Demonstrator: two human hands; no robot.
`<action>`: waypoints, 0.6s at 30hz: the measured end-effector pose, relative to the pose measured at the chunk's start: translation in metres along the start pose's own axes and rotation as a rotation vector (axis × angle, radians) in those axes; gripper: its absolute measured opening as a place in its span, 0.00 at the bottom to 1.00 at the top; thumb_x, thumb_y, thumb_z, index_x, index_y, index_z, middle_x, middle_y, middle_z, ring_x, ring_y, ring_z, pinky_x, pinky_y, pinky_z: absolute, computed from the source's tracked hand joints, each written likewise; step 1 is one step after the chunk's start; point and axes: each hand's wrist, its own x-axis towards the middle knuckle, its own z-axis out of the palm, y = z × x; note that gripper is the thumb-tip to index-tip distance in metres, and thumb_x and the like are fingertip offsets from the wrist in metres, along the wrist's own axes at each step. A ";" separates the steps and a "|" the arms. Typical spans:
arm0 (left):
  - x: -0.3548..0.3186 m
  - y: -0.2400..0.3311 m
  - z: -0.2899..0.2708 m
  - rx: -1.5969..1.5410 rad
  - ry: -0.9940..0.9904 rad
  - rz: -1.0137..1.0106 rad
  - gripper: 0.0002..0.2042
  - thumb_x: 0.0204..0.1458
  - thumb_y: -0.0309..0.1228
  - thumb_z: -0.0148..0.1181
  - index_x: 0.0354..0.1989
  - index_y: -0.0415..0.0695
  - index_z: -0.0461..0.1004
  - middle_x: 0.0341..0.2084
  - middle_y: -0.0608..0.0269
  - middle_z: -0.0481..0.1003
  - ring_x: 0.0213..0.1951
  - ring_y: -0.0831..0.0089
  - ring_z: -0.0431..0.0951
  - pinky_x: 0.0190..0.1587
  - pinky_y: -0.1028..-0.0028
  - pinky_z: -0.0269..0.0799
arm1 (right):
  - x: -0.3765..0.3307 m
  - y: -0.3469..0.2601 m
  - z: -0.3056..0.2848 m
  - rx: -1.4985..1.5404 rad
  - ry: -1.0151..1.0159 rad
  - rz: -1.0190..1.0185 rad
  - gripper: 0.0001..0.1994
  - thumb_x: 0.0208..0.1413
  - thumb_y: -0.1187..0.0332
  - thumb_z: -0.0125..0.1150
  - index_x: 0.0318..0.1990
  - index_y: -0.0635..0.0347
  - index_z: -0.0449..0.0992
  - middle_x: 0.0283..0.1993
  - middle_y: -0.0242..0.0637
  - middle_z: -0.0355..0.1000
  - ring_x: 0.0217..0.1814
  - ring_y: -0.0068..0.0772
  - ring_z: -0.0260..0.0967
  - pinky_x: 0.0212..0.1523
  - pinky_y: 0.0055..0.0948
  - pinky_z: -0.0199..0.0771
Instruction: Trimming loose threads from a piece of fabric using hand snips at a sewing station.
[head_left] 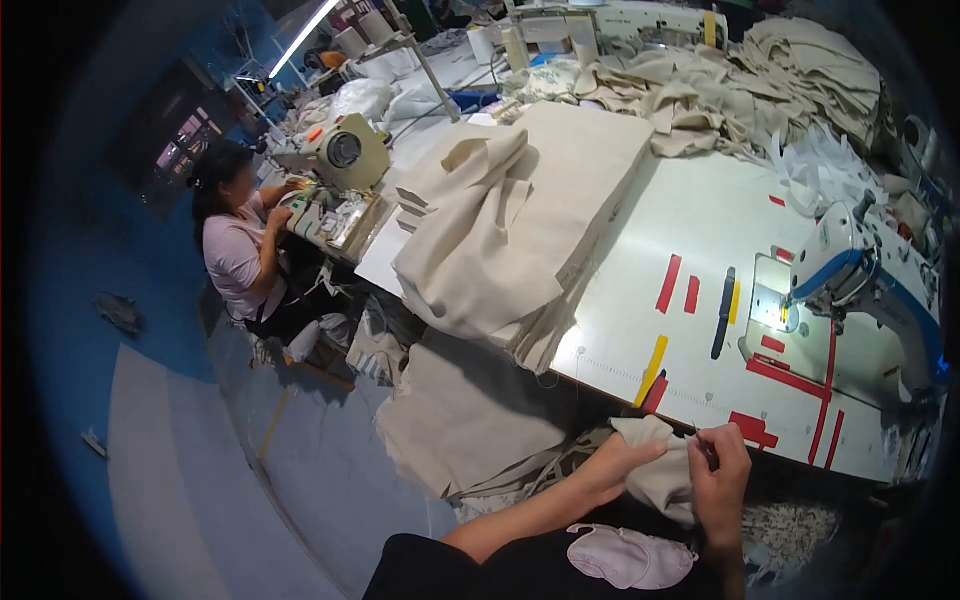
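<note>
Just off the front edge of the sewing table, my left hand (632, 462) is closed on a piece of beige cloth (660, 482), thumb on top. The cloth hangs down in folds between my hands. My right hand (722, 468) is at the cloth's right side, its fingers curled around a small dark tool (709, 455) with a thin tip. Most of that tool is hidden by the fingers, so its kind is unclear. A pale pink oval fabric piece (632, 558) lies against my dark clothing below the hands.
A sewing machine (835, 250) with its lamp lit stands at the right. Red tape strips (668, 284) mark the white tabletop (625, 300). A thick stack of beige cloth (590, 150) lies left of it, more cloth (480, 410) hanging below. A person (240, 235) works at another machine (345, 150).
</note>
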 end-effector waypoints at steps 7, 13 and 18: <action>-0.008 0.027 0.004 -0.473 -0.198 -0.189 0.20 0.61 0.31 0.56 0.61 0.38 0.66 0.53 0.57 0.74 0.56 0.64 0.75 0.62 0.63 0.68 | 0.015 -0.009 -0.006 0.063 -0.071 -0.193 0.10 0.46 0.83 0.63 0.36 0.64 0.72 0.34 0.42 0.68 0.33 0.39 0.69 0.33 0.31 0.70; -0.061 0.043 0.039 0.644 0.107 0.455 0.21 0.60 0.29 0.59 0.60 0.36 0.67 0.53 0.60 0.74 0.54 0.68 0.74 0.58 0.68 0.70 | 0.025 -0.029 -0.021 0.200 0.105 -0.385 0.11 0.44 0.85 0.62 0.36 0.64 0.73 0.34 0.40 0.70 0.32 0.34 0.69 0.33 0.28 0.71; -0.051 0.041 0.037 0.140 0.119 0.145 0.25 0.57 0.23 0.58 0.63 0.35 0.62 0.57 0.55 0.71 0.59 0.63 0.71 0.63 0.63 0.65 | 0.027 -0.011 -0.022 0.272 -0.033 -0.324 0.13 0.44 0.89 0.54 0.37 0.63 0.74 0.34 0.36 0.70 0.31 0.23 0.67 0.31 0.21 0.67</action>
